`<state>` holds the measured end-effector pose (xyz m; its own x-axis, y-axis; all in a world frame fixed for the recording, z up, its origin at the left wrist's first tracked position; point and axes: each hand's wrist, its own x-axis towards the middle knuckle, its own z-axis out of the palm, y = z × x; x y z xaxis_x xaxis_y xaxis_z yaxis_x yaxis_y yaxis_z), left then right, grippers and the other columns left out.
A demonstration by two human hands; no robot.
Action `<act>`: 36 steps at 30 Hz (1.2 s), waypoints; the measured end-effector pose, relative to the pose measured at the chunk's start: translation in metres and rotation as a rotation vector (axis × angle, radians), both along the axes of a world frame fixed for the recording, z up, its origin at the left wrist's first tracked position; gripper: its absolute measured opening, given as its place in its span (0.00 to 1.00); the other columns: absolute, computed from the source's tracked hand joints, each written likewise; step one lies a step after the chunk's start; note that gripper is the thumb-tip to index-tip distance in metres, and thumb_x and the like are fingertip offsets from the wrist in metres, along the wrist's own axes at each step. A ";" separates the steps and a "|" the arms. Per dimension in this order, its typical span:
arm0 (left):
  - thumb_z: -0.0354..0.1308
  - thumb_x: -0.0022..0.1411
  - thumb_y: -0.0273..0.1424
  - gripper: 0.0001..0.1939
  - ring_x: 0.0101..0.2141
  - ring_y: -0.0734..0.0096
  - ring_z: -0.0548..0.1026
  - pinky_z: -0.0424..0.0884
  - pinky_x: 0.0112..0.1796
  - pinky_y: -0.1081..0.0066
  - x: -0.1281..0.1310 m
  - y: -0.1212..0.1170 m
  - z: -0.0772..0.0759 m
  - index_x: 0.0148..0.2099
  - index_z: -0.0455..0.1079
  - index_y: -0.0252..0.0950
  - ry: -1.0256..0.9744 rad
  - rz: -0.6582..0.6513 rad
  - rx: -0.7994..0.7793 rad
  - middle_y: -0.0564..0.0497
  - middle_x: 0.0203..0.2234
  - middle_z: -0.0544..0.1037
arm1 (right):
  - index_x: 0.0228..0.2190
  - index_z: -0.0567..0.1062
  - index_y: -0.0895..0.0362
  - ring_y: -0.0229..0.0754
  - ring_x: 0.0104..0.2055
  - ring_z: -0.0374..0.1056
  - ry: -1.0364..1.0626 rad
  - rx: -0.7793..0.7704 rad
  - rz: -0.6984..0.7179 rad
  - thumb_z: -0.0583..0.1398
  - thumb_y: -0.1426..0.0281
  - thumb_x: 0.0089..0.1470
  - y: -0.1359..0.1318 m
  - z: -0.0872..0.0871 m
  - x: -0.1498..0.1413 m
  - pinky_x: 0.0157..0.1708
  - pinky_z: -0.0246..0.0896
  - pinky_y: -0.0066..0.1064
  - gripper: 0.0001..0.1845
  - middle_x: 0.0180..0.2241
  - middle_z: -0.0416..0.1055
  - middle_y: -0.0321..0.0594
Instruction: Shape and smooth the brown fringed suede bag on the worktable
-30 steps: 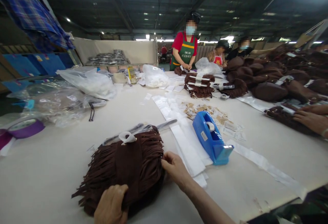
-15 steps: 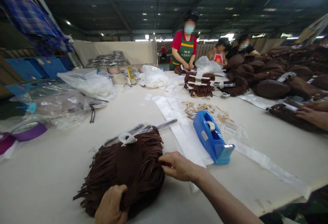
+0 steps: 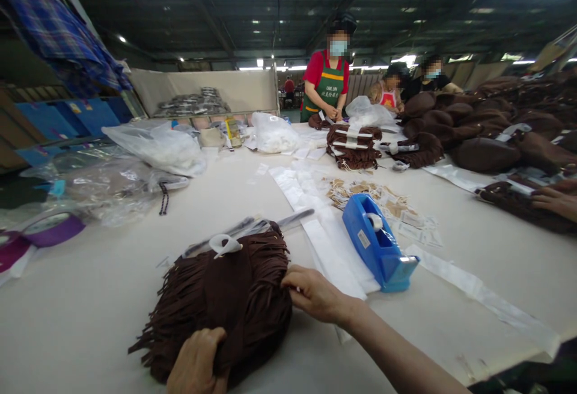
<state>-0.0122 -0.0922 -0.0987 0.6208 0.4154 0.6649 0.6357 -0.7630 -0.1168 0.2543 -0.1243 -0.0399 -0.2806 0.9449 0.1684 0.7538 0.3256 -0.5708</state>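
A dark brown fringed bag (image 3: 229,298) lies on the table in front of me, its strips fanned out to the left and a pale wrapped ring (image 3: 224,245) near its top. My left hand (image 3: 198,359) grips the near edge of the bag, fingers curled over it. At the bag's right side, my right hand (image 3: 311,292) pinches the edge, with the fingertips partly hidden against the fringe. Just right of that hand stands a blue tape dispenser (image 3: 376,240) on white sheets.
Clear plastic bags (image 3: 108,186) and purple tape rolls (image 3: 51,228) lie to the left. Tan tags (image 3: 369,192) are heaped behind the dispenser. Brown bags (image 3: 487,141) pile up at the right, where another person's hand (image 3: 556,198) rests. A person in a green apron (image 3: 329,90) works opposite.
The view has shifted slightly, so the table things sit a little farther right. Both hands keep their hold on the fringed bag, which stays in nearly the same place.
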 end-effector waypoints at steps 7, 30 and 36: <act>0.46 0.57 0.25 0.08 0.31 0.66 0.73 0.69 0.34 0.69 -0.001 0.000 -0.004 0.41 0.60 0.38 -0.017 0.026 -0.044 0.49 0.28 0.72 | 0.26 0.73 0.60 0.38 0.34 0.66 -0.165 -0.036 0.087 0.55 0.76 0.51 0.012 0.018 -0.002 0.33 0.60 0.26 0.06 0.32 0.69 0.42; 0.45 0.59 0.24 0.07 0.31 0.65 0.71 0.67 0.35 0.68 0.005 -0.001 0.003 0.39 0.62 0.31 0.023 -0.009 0.068 0.46 0.28 0.70 | 0.26 0.74 0.58 0.33 0.24 0.60 0.649 -0.320 -0.163 0.61 0.69 0.47 -0.041 0.009 0.005 0.24 0.57 0.24 0.05 0.23 0.65 0.34; 0.45 0.60 0.23 0.06 0.30 0.67 0.70 0.66 0.34 0.70 0.007 -0.001 0.005 0.38 0.63 0.31 -0.017 -0.025 0.100 0.47 0.27 0.70 | 0.33 0.72 0.56 0.38 0.38 0.62 0.455 -0.064 -0.138 0.61 0.82 0.37 -0.013 -0.003 -0.014 0.33 0.59 0.26 0.17 0.37 0.65 0.39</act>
<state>-0.0055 -0.0929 -0.0935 0.6180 0.3309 0.7132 0.6195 -0.7635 -0.1825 0.2404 -0.1370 -0.0431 -0.0633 0.9807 0.1849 0.4568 0.1932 -0.8683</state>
